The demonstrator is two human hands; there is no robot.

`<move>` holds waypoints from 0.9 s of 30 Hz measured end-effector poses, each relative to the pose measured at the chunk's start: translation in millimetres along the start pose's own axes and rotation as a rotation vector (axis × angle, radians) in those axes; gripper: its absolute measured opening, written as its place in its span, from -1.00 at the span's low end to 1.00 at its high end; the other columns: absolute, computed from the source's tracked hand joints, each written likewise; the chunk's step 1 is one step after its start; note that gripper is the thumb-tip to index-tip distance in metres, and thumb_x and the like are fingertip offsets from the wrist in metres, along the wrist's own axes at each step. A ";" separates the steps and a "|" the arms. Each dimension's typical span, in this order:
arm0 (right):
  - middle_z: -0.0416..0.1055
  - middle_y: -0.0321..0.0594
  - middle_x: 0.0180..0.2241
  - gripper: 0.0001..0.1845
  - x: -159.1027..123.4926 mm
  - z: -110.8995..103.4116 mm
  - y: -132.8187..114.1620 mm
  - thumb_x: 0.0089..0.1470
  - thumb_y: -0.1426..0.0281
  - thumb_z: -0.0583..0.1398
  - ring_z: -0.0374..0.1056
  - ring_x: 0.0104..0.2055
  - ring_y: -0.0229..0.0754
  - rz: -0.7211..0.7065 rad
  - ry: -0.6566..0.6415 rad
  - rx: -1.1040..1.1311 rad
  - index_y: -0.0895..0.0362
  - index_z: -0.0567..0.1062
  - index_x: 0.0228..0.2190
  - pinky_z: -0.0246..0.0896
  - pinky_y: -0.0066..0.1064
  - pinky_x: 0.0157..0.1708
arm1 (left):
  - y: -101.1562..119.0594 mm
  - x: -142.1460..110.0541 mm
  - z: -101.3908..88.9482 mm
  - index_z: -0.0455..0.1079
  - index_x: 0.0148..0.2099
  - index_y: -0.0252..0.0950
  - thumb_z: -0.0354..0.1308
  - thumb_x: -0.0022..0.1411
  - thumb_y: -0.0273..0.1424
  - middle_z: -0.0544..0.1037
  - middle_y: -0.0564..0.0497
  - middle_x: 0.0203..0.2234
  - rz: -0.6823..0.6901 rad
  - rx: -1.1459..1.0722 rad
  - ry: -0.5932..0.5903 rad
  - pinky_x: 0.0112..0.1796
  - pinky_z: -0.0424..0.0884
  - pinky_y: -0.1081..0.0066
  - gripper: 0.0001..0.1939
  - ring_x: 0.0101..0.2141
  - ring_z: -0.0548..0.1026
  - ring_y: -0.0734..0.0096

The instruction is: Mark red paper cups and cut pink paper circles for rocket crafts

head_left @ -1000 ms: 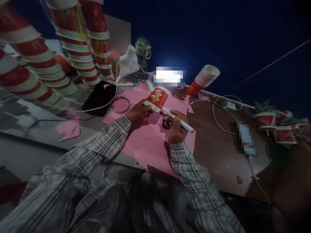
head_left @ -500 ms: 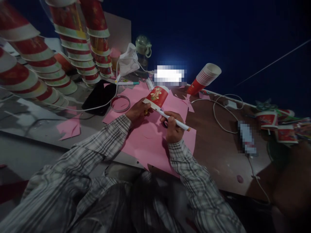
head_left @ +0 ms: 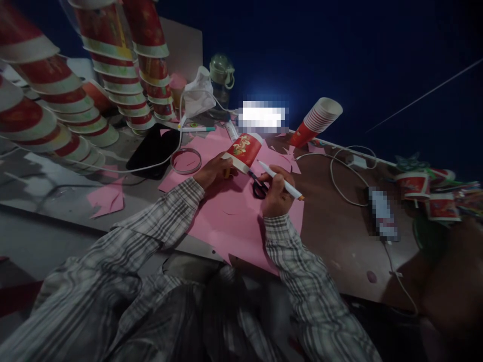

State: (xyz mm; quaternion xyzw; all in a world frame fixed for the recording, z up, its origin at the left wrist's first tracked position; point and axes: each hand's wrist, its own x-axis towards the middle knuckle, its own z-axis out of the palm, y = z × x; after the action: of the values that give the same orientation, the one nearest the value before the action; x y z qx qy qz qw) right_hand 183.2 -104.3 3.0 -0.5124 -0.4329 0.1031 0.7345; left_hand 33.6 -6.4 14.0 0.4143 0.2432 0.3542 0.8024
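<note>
A red and white paper cup with a gold pattern lies tilted in my left hand, whose fingers grip its rim end. Something small and yellow shows at those fingers; I cannot make out what it is. My right hand is closed round a white marker pen, its tip pointing up and left, a little apart from the cup. Between the two hands, black-handled scissors rest on pink paper; the cup hides part of their blades.
Tall stacks of paper cups rise at the left, near a black phone and a roll of tape. Another cup stack leans at the back. A cable loops on the right, beside decorated cups.
The marker's tip was against the cup's rim half a second ago. My right hand has since drawn it away to the right, uncovering the scissors' handles. My left hand stays in place.
</note>
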 end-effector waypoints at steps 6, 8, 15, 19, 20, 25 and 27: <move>0.60 -0.18 -0.18 -0.59 -5.8 1.4 3.7 0.33 0.05 0.13 0.57 -0.08 -0.12 -0.047 -0.047 0.055 0.02 0.50 0.04 0.52 -0.03 0.05 | 0.1 -5.6 3.8 0.42 -0.08 -0.28 0.42 0.09 -0.10 0.54 0.05 -0.39 -0.008 -0.082 0.000 -0.36 0.33 0.43 -0.52 -0.40 0.49 0.45; 0.62 -0.16 -0.14 -0.61 -9.6 2.0 -1.9 0.35 0.08 0.13 0.57 0.00 -0.08 -0.061 -0.123 0.024 0.00 0.50 0.05 0.50 0.04 0.10 | -0.9 -6.0 5.0 0.43 -0.06 -0.29 0.43 0.09 -0.09 0.56 0.03 -0.34 -0.010 -0.097 -0.009 -0.35 0.33 0.44 -0.49 -0.39 0.49 0.47; 0.66 -0.17 -0.12 -0.65 -10.7 0.7 -11.7 0.36 0.13 0.12 0.59 0.02 -0.05 -0.186 -0.213 -0.065 -0.02 0.52 0.04 0.51 0.05 0.09 | -6.4 -0.7 2.3 0.46 -0.10 -0.29 0.45 0.04 0.00 0.55 0.04 -0.35 0.047 -0.047 -0.015 -0.36 0.31 0.46 -0.45 -0.39 0.45 0.48; 0.66 -0.19 -0.20 -0.65 -11.4 -0.6 -13.2 0.36 0.12 0.12 0.61 -0.08 -0.06 -0.143 -0.181 -0.041 0.00 0.55 0.01 0.54 0.01 0.00 | -5.9 1.2 1.8 0.43 -0.18 -0.32 0.45 0.05 -0.04 0.52 0.05 -0.43 0.071 -0.064 -0.002 -0.40 0.27 0.47 -0.50 -0.43 0.43 0.50; 0.65 -0.20 -0.24 -0.66 -11.7 -0.9 -14.4 0.36 0.12 0.12 0.61 -0.12 -0.08 -0.138 -0.181 -0.042 0.00 0.56 -0.02 0.55 -0.01 -0.03 | -5.8 1.2 1.9 0.42 -0.21 -0.32 0.44 0.07 -0.04 0.51 0.06 -0.45 0.076 -0.071 -0.005 -0.40 0.27 0.47 -0.51 -0.44 0.43 0.51; 0.63 -0.22 -0.29 -0.69 -12.0 -1.2 -19.4 0.36 0.14 0.12 0.58 -0.20 -0.14 -0.110 -0.265 -0.065 0.00 0.58 -0.08 0.55 -0.13 -0.12 | -5.3 0.5 4.0 0.38 -0.27 -0.29 0.45 0.06 -0.08 0.49 0.08 -0.47 0.091 -0.079 -0.025 -0.39 0.27 0.45 -0.55 -0.45 0.43 0.50; 0.62 -0.23 -0.30 -0.71 -10.9 -0.9 -18.5 0.36 0.16 0.14 0.57 -0.21 -0.15 -0.095 -0.273 -0.060 0.01 0.58 -0.08 0.55 -0.16 -0.13 | -4.5 0.2 5.2 0.38 -0.27 -0.28 0.44 0.06 -0.07 0.48 0.08 -0.47 0.089 -0.071 -0.014 -0.40 0.26 0.44 -0.56 -0.46 0.43 0.49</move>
State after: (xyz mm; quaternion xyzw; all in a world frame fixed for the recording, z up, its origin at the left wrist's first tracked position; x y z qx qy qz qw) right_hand 171.8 -119.8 12.7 -0.4944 -0.5555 0.1237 0.6571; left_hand 38.9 -10.6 13.0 0.3985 0.2062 0.3949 0.8017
